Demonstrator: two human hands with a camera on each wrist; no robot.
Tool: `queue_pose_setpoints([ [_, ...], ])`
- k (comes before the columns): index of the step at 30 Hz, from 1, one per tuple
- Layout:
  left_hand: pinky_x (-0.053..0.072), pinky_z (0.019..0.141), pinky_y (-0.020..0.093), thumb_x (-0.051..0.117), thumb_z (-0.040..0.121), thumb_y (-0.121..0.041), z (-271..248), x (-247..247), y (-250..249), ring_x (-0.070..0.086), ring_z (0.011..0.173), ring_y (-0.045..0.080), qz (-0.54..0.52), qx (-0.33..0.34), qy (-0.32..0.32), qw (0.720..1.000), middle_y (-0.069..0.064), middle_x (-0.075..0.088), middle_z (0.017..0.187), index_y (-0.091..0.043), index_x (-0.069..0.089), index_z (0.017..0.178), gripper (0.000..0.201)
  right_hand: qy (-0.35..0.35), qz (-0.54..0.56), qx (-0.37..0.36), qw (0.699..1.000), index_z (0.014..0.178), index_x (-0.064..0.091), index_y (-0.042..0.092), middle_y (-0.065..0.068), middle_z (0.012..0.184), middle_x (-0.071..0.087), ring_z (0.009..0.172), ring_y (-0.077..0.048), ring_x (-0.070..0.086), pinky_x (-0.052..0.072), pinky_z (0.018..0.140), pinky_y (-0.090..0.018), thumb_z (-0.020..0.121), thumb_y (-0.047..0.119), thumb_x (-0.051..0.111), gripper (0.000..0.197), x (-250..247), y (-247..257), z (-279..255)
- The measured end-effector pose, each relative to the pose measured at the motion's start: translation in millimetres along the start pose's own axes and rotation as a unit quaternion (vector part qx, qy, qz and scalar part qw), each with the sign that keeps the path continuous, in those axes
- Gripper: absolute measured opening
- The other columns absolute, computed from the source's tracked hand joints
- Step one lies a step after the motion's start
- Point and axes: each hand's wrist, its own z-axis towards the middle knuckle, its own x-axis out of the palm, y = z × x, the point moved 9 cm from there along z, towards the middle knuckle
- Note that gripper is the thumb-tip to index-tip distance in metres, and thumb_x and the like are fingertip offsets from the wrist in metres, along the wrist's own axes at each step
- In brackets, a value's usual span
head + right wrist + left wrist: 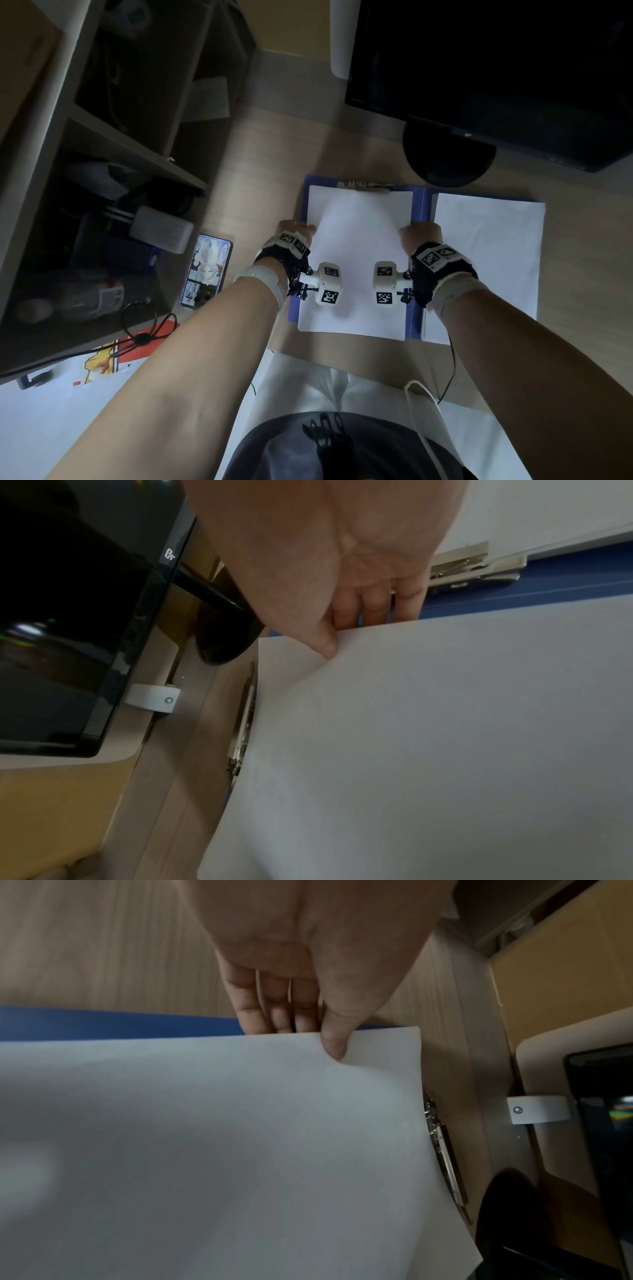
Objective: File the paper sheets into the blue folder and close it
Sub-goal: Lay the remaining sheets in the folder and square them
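Wooden counter [267,154], open blue folder [418,219] mostly hidden under paper, top sheet [356,240] on the folder's left half, left hand [293,233] and right hand [421,236] pinching its side edges, fingers tucked beneath, metal clip [364,185] partly hidden at the folder's far edge.

blue folder [418,240]: open flat on desk | white sheets [359,246]: on left half, top edge at clip | second stack [486,253]: on right half
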Motion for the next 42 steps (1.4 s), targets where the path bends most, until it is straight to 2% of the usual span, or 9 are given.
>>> queue_pose_setpoints([
  [6,0.047,0.096,0.03,0.059,0.092,-0.031,4,-4,-16,0.058,0.121,0.029,-0.004,0.033,-0.017,0.999,0.013,0.063,0.129,-0.008,0.063,0.124,0.04,-0.019,0.003,-0.021,1.0,0.125,0.062,0.001,-0.02,0.128,0.062,0.12,-0.035,0.057,0.045,0.095,-0.036,0.099,0.019,0.045,0.036,-8,3,1],
  [11,0.034,0.057,0.009,0.058,0.092,-0.028,8,-3,-17,0.057,0.123,0.026,-0.012,0.026,-0.032,0.999,0.01,0.061,0.132,-0.01,0.061,0.128,0.04,-0.028,0.035,-0.018,0.999,0.123,0.064,0.002,-0.02,0.124,0.064,0.117,-0.036,0.058,0.046,0.092,-0.036,0.097,0.019,0.047,0.035,-11,2,-2],
  [13,0.045,0.072,0.014,0.055,0.093,-0.024,8,-8,-13,0.053,0.127,0.025,-0.067,0.002,-0.037,0.997,0.01,0.055,0.139,-0.012,0.051,0.136,0.045,-0.045,0.06,-0.012,0.997,0.117,0.069,0.008,-0.016,0.119,0.068,0.111,-0.034,0.061,0.046,0.084,-0.033,0.094,0.02,0.052,0.03,-13,-1,-2],
  [16,0.043,0.106,0.033,0.049,0.094,-0.016,-1,-3,-28,0.046,0.132,0.026,0.185,0.123,-0.043,0.974,0.007,0.041,0.147,-0.014,0.032,0.145,0.054,-0.092,0.136,0.016,0.986,0.104,0.076,0.018,-0.006,0.106,0.073,0.099,-0.03,0.065,0.043,0.076,-0.024,0.087,0.02,0.063,0.021,-17,-11,-5],
  [20,0.05,0.099,0.035,0.064,0.084,-0.018,10,-12,-16,0.059,0.115,0.027,-0.093,0.015,-0.045,0.995,0.007,0.061,0.13,-0.021,0.06,0.123,0.04,-0.114,0.149,0.019,0.982,0.096,0.078,0.017,-0.006,0.097,0.075,0.091,-0.03,0.066,0.045,0.075,-0.024,0.085,0.02,0.067,0.016,-19,-12,-8],
  [25,0.048,0.08,0.025,0.066,0.075,-0.018,10,-10,-20,0.065,0.097,0.025,-0.129,0.064,-0.029,0.989,0.004,0.07,0.105,-0.025,0.071,0.11,0.036,-0.128,0.159,0.016,0.979,0.097,0.077,0.017,-0.007,0.101,0.074,0.091,-0.029,0.064,0.043,0.077,-0.023,0.084,0.017,0.068,0.016,-24,-11,-13],
  [28,0.045,0.085,0.026,0.063,0.082,-0.012,7,-6,-25,0.06,0.099,0.023,-0.17,0.072,0.0,0.983,0.01,0.067,0.119,-0.017,0.067,0.12,0.038,-0.132,0.155,0.013,0.979,0.096,0.076,0.016,-0.008,0.098,0.074,0.084,-0.029,0.062,0.047,0.077,-0.026,0.082,0.016,0.064,0.018,-26,-7,-15],
  [37,0.046,0.104,0.038,0.064,0.073,-0.028,3,-1,-32,0.056,0.121,0.026,-0.121,0.037,0.036,0.991,0.004,0.058,0.137,-0.023,0.055,0.134,0.063,-0.097,0.145,0.025,0.984,0.116,0.069,0.016,-0.012,0.121,0.068,0.106,-0.036,0.062,0.045,0.083,-0.031,0.087,0.02,0.055,0.033,-25,1,-15],
  [42,0.043,0.106,0.035,0.063,0.081,-0.019,-1,0,-39,0.052,0.126,0.026,-0.131,0.063,0.021,0.989,0.004,0.053,0.141,-0.016,0.051,0.138,0.059,-0.1,0.146,0.025,0.984,0.109,0.069,0.013,-0.014,0.114,0.069,0.092,-0.035,0.059,0.045,0.078,-0.033,0.087,0.021,0.055,0.027,-25,0,-14],
])
